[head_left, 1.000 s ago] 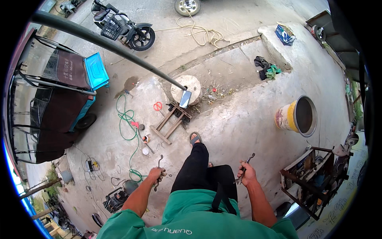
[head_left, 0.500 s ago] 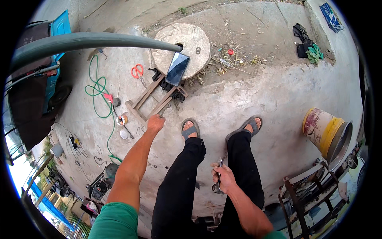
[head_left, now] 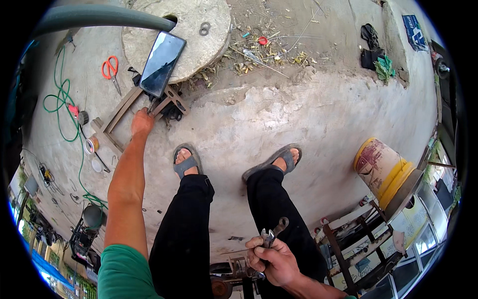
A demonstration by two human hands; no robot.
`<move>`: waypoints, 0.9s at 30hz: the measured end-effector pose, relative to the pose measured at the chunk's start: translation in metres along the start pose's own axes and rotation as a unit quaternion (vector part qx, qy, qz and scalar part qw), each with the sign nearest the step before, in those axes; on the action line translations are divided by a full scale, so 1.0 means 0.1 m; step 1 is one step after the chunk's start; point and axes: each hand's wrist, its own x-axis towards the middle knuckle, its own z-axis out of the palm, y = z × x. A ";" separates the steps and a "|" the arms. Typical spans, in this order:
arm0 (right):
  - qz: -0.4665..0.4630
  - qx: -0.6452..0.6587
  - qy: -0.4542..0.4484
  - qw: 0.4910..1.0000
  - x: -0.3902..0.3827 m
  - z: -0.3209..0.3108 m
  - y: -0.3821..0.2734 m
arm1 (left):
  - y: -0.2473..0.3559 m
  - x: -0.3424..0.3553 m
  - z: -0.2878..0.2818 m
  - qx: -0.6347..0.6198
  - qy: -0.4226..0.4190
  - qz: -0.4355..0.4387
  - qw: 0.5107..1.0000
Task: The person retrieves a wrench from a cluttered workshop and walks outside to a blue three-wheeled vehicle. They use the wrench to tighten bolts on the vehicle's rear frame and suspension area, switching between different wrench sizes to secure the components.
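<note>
My left hand (head_left: 142, 121) is stretched forward onto the brown frame (head_left: 117, 117) at upper left, closed on a metal wrench (head_left: 151, 106), partly hidden by my fingers. A black phone (head_left: 162, 64) lies just beyond it, on the near edge of a round stone slab (head_left: 206, 52) with a grey pole (head_left: 99, 19) in its hole. Dark cloth (head_left: 172, 113) lies under the frame. My right hand (head_left: 266, 259) is closed on metal wrenches (head_left: 274, 231) in front of my right leg. Orange-handled scissors (head_left: 111, 74) lie left of the slab.
A green hose (head_left: 59, 99) and small tubs (head_left: 92, 145) lie at left. A yellow-banded bucket (head_left: 378, 169) stands at right above a rusty metal rack (head_left: 348, 249). Black and green cloth (head_left: 373, 55) lies at upper right; dry litter (head_left: 249, 57) covers dirt beside the slab.
The view has moved forward and tilted toward the stone slab. My left hand has reached forward to the frame beside the phone; my right hand has come lower in the view, still holding wrenches.
</note>
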 end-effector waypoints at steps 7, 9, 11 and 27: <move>-0.018 -0.033 -0.042 0.998 0.09 0.11 -0.06 | -0.48 -0.50 -0.03 0.022 0.018 0.063 0.998; -0.010 -0.034 -0.036 0.999 0.08 0.14 -0.10 | -0.31 -0.45 -0.02 -0.004 0.042 0.085 0.995; 0.009 -0.038 -0.035 0.999 0.07 0.16 -0.13 | -0.18 -0.23 -0.01 -0.036 0.053 0.124 0.990; -0.095 -0.082 0.004 0.992 0.07 -0.01 0.32 | -0.42 -1.94 -1.04 0.006 -0.101 0.077 0.992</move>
